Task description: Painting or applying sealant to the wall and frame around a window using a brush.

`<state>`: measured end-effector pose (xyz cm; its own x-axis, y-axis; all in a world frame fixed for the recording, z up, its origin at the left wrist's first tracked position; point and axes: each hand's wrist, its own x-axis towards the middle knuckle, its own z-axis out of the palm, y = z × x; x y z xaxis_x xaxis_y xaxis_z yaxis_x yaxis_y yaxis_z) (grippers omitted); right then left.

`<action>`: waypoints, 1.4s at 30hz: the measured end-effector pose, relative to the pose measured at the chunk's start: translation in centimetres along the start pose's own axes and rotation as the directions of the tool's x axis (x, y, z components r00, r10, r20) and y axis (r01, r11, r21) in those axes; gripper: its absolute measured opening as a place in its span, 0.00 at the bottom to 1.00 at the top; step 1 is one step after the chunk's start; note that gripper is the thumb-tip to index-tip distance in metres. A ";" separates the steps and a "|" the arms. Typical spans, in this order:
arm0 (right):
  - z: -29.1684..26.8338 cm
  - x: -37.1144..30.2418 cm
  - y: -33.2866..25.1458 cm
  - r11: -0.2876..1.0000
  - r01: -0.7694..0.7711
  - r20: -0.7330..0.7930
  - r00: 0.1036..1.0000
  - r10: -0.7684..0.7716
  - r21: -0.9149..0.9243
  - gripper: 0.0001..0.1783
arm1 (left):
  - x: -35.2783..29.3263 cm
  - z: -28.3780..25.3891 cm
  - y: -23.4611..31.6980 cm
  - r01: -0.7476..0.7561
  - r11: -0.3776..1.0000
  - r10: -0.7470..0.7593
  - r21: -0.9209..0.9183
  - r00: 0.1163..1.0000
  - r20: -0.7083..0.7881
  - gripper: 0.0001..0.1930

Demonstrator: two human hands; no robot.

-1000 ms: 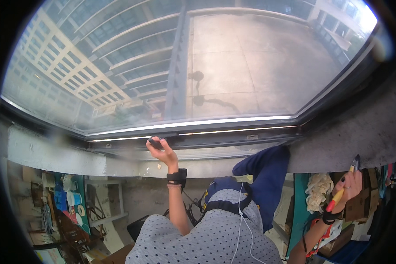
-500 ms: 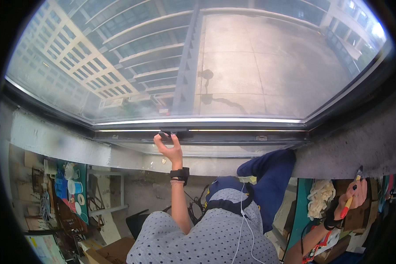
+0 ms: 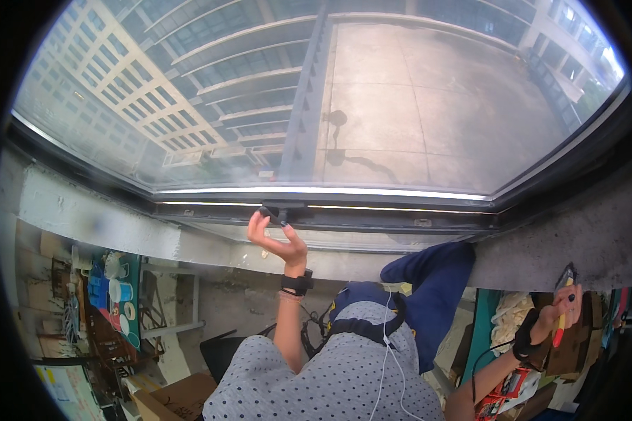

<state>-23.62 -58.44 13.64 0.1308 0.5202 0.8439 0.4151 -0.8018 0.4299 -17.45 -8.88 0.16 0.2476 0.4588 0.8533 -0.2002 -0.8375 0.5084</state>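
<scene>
In front of me, a dark window handle (image 3: 281, 211) sits on the lower black bar of the window frame (image 3: 372, 216). My left hand (image 3: 282, 247) reaches up to it, with the fingertips and thumb closed around the handle's left part. Off to the right, my right hand (image 3: 556, 312) is wrapped around a pair of pliers (image 3: 560, 330) with red and yellow grips. Their dark jaws point away from me, over the grey sill. My fingers partly hide the grips.
A pale ledge (image 3: 98, 207) runs below the window. At left, a green shelf (image 3: 135, 309) carries cups and tape rolls; a cardboard box (image 3: 182, 396) stands lower down. Cream gloves or cloth (image 3: 511, 317) lie at right. My raised knee (image 3: 435, 281) is near the ledge.
My left hand's wrist has shifted right and the hand has turned, its fingers still at the handle. My right hand has turned slightly with the pliers. The view has shifted a little.
</scene>
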 end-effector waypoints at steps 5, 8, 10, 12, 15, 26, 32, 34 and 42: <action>1.4 -6.5 -0.6 0.993 -0.113 0.069 0.991 0.115 -0.027 0.21 | -1.2 -0.3 2.4 -0.154 0.988 0.156 -0.028 0.973 0.168 0.07; 1.9 -8.8 -3.0 0.918 -0.394 0.240 0.895 0.376 0.032 0.16 | -4.3 1.2 4.8 -0.124 0.915 0.289 -0.384 0.866 0.408 0.09; 1.8 -6.1 -5.6 0.863 -0.498 0.378 0.785 0.491 -0.087 0.08 | -7.4 1.8 6.8 0.094 0.871 0.293 -0.482 0.688 0.664 0.06; 2.2 -5.4 -6.5 0.717 -0.688 0.475 0.596 0.648 -0.114 0.08 | -12.6 3.4 7.5 0.368 0.814 0.297 -0.450 0.402 0.866 0.04; 2.9 -4.7 -6.5 0.555 -0.828 0.331 0.504 0.798 -0.079 0.08 | -23.6 4.8 1.9 0.497 0.868 0.327 -0.004 -0.565 0.757 0.14; -6.7 3.3 -2.6 0.591 -0.770 0.280 0.528 0.802 -0.240 0.14 | -32.8 4.5 -12.9 0.392 0.654 -0.221 0.647 -0.718 0.659 0.18; -10.0 8.2 -0.1 0.714 -0.654 -0.465 0.728 0.503 -0.251 0.42 | -34.1 0.6 -14.9 0.130 0.980 -0.068 0.148 -0.479 0.875 0.16; -8.9 7.0 -0.1 0.725 -0.678 -0.502 0.673 0.544 -0.124 0.39 | -33.4 0.3 -13.1 0.062 0.996 -0.021 0.058 -0.477 0.878 0.16; -3.7 -0.2 -5.8 0.510 -0.825 -0.413 0.387 0.825 0.246 0.18 | -25.1 1.1 -11.5 0.107 0.969 0.247 -0.222 -0.396 0.884 0.15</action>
<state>-29.45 -54.99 12.12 0.0212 -0.5813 0.8134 0.3248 -0.7654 -0.5555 -20.28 -11.08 -27.29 0.6908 -0.6508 -0.3150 -0.3779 -0.6964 0.6101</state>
